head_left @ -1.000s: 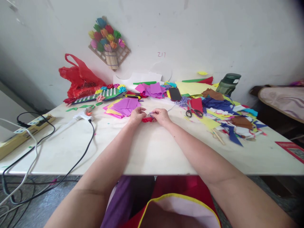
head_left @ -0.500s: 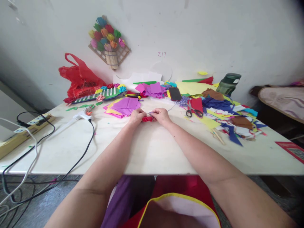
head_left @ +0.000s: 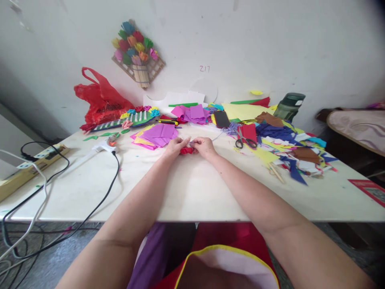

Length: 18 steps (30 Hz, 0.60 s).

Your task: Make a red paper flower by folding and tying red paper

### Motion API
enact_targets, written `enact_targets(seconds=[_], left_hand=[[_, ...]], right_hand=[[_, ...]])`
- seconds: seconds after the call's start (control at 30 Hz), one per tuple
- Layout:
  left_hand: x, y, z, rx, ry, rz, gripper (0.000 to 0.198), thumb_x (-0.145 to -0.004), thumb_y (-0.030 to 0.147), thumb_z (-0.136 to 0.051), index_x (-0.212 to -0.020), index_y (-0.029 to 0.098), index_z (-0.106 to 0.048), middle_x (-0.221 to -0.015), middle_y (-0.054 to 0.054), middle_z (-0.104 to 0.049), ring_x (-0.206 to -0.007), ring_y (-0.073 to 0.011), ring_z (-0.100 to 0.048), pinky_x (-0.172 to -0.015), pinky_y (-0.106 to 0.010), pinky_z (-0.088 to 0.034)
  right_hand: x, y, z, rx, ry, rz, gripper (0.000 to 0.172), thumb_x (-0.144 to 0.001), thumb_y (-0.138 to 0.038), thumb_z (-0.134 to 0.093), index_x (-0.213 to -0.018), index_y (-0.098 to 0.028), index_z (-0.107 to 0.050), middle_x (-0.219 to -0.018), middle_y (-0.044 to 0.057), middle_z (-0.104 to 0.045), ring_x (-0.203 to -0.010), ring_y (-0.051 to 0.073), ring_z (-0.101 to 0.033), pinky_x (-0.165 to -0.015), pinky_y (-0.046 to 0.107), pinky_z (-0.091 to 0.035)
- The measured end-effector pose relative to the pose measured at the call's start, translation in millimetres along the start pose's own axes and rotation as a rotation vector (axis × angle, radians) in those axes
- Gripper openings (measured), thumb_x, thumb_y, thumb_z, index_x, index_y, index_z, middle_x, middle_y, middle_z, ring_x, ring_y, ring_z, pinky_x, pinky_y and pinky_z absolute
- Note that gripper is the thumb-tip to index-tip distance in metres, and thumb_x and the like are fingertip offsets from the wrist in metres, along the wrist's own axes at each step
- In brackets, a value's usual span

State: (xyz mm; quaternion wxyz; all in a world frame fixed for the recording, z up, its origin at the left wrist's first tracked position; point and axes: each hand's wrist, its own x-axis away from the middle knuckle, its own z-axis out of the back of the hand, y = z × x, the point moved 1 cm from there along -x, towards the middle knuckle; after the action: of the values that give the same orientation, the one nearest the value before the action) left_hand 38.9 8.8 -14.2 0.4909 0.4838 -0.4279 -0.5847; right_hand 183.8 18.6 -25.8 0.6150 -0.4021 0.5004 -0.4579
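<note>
Both hands meet over the middle of the table. My left hand [head_left: 177, 147] is closed around a small red piece of crepe paper [head_left: 186, 150], bunched up between the hands. My right hand [head_left: 205, 146] pinches a thin purple string [head_left: 217, 137] at the top of the red paper. From there the string trails right to a loose purple tangle [head_left: 233, 128]. My fingertips partly hide the red paper. Scissors [head_left: 246, 138] with dark handles lie to the right, partly on a red paper sheet [head_left: 251, 130].
On the left lie a white glue gun [head_left: 104, 147] with a black cord and a power strip [head_left: 45, 160]. Purple sheets [head_left: 161, 135] lie just beyond my left hand. A phone [head_left: 221, 119], a green bottle [head_left: 289, 106] and a heap of paper scraps [head_left: 296, 150] stand or lie farther right.
My fingertips have shifted slightly at the string above the red paper, the left thumb lifting a little. The red paper stays in place, and the rest of the table looks unchanged.
</note>
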Motion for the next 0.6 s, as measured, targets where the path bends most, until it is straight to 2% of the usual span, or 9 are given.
enact_targets(seconds=[0.1,0.27,0.47,0.6], left_hand=[[0.4,-1.5,-0.4,-0.033,-0.069,-0.035,0.034,-0.061,0.045,-0.066,-0.058,0.015,-0.05,-0.048,0.002,-0.049,-0.043,-0.0074,-0.043,-0.044,-0.02,-0.03],[-0.8,-2.8,-3.1,0.006,-0.043,-0.063,0.033,-0.061,0.044,-0.066,-0.059,0.015,-0.049,-0.05,0.003,-0.05,-0.043,-0.0065,-0.041,-0.044,-0.02,-0.028],[-1.5,-0.7,-8.3,0.041,0.056,-0.077,0.021,-0.067,0.031,-0.061,-0.063,0.015,-0.048,-0.057,0.0,-0.056,-0.049,-0.0089,-0.049,-0.05,-0.021,-0.036],[-2.8,-2.8,-9.3,0.029,0.113,-0.077,0.018,-0.072,0.03,-0.055,-0.064,0.017,-0.045,-0.057,-0.001,-0.058,-0.051,-0.0112,-0.052,-0.05,-0.022,-0.037]], right_hand=[[0.6,-0.5,-0.3,0.021,0.001,0.015,0.007,-0.065,-0.023,-0.061,-0.061,-0.017,-0.06,-0.046,-0.004,-0.055,-0.042,0.011,-0.054,-0.046,0.023,-0.046],[1.3,-1.7,-0.6,0.018,0.004,0.008,0.006,-0.064,-0.022,-0.06,-0.062,-0.017,-0.061,-0.048,-0.004,-0.055,-0.042,0.011,-0.053,-0.046,0.023,-0.046],[1.7,-1.6,-1.2,0.029,0.016,0.004,0.006,-0.063,-0.02,-0.061,-0.06,-0.016,-0.061,-0.046,-0.004,-0.054,-0.042,0.011,-0.053,-0.046,0.023,-0.046],[1.5,-0.5,-3.0,0.009,0.014,-0.004,0.008,-0.063,-0.022,-0.063,-0.059,-0.016,-0.061,-0.047,-0.004,-0.056,-0.043,0.012,-0.056,-0.047,0.024,-0.046]])
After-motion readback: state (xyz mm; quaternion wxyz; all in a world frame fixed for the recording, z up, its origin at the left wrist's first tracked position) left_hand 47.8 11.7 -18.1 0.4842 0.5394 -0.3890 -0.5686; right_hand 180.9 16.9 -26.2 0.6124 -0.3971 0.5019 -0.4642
